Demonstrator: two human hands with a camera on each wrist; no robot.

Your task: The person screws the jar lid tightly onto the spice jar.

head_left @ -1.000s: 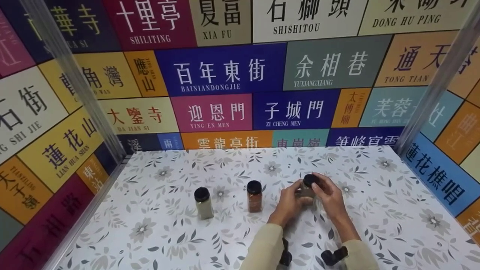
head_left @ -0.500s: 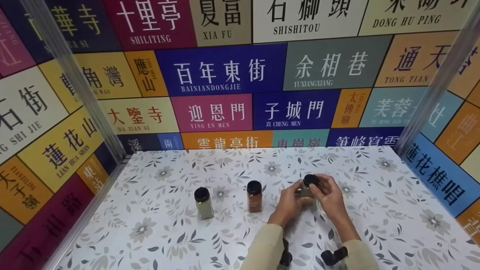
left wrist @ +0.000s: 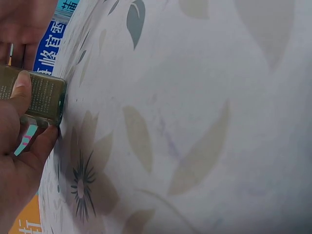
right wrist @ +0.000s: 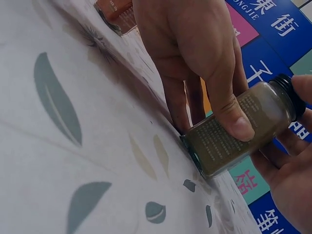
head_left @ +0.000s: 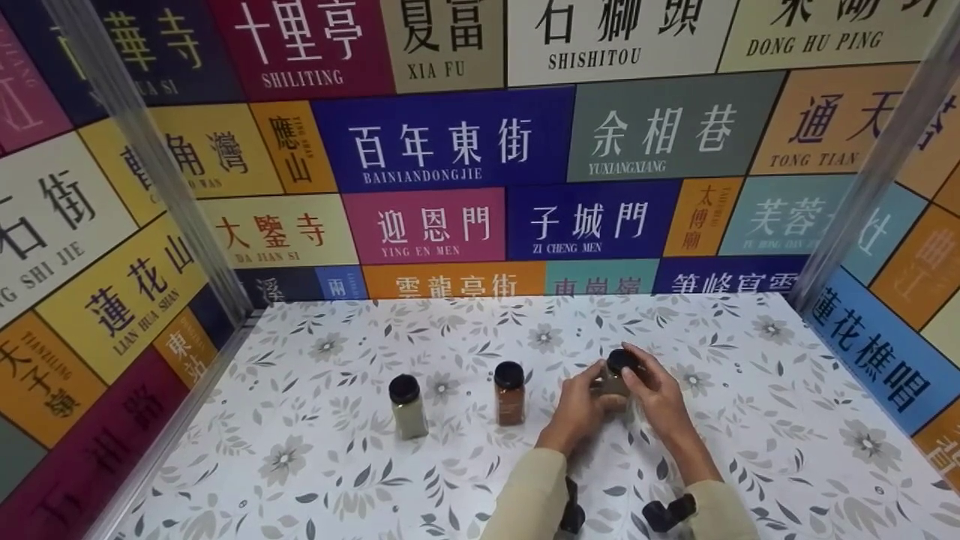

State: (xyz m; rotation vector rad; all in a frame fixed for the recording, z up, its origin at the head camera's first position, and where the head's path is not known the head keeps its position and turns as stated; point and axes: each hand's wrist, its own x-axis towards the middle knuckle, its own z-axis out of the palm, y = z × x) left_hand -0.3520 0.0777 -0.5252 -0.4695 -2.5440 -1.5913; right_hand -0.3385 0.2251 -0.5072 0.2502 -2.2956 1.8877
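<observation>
A small glass spice jar (right wrist: pixel 267 109) of brown-green powder stands on the table at the right, base down. My left hand (head_left: pixel 583 405) grips its body, the thumb lying across the printed label in the right wrist view. On its black cap (head_left: pixel 622 359) my right hand (head_left: pixel 660 394) has its thumb and fingers, pinching it from the sides. The cap sits on the jar's neck. To the left stand a jar of reddish-brown powder (head_left: pixel 510 401) and a jar of pale greenish powder (head_left: pixel 410 418), both upright with black caps.
The white table (head_left: pixel 337 487) has a grey leaf and flower print. Behind it rises a wall (head_left: pixel 450 142) of coloured name panels. Clear upright strips (head_left: pixel 161 172) stand at the table's left and right sides.
The right hand's thumb and fingers have shifted round the black cap. My left hand keeps its hold on the jar, and the other two jars have not moved.
</observation>
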